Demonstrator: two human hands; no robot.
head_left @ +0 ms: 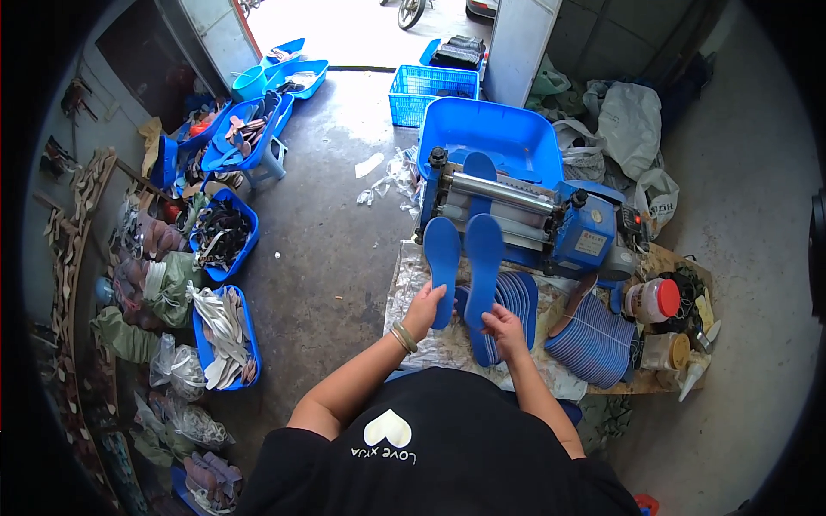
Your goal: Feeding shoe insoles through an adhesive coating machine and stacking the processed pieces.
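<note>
My left hand [425,306] grips the near end of a blue insole [442,258] that points toward the blue roller machine [551,224]. Beside it, my right hand [502,325] holds the near end of a second blue insole [484,258], its far tip at the machine's metal rollers [499,191]. Another insole [479,165] lies past the rollers, over the blue tub [490,129]. A fanned stack of blue insoles [516,297] lies on the table under my right hand.
More stacked insoles [594,340] lie at the right beside a red-lidded jar [654,299] and a glue bottle [693,374]. Blue bins of shoe parts [225,335] line the floor at left. A blue crate [432,90] and bags [628,120] stand behind the machine.
</note>
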